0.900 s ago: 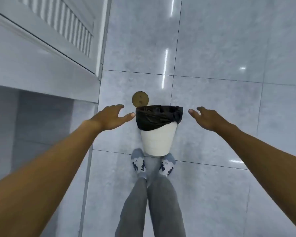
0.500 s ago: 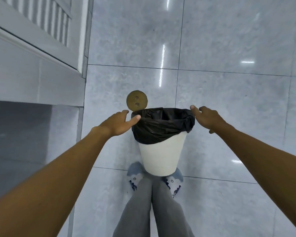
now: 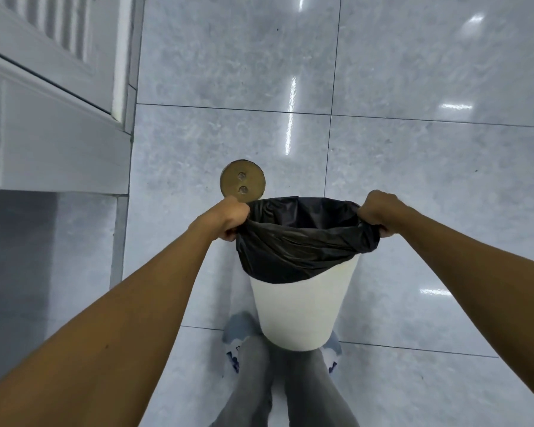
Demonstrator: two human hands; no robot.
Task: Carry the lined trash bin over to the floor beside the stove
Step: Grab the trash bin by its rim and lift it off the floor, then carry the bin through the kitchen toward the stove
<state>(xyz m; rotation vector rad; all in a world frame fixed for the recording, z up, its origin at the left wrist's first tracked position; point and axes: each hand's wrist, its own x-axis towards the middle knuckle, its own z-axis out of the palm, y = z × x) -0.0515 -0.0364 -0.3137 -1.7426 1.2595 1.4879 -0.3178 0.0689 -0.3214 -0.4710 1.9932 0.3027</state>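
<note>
A white trash bin (image 3: 299,306) with a black liner (image 3: 302,245) folded over its rim is in front of my legs, its base covering my feet. My left hand (image 3: 230,218) is closed on the left side of the rim, over the liner. My right hand (image 3: 378,212) grips the right side of the rim the same way. The bin looks upright and empty inside. No stove is in view.
A round brass floor cover (image 3: 242,181) lies just behind the bin. A white cabinet (image 3: 53,124) with a louvred door juts in from the left. Glossy grey floor tiles (image 3: 413,167) stretch ahead and to the right.
Both hands went from open beside the bin to closed on its rim. The bin now looks larger and nearer to the camera.
</note>
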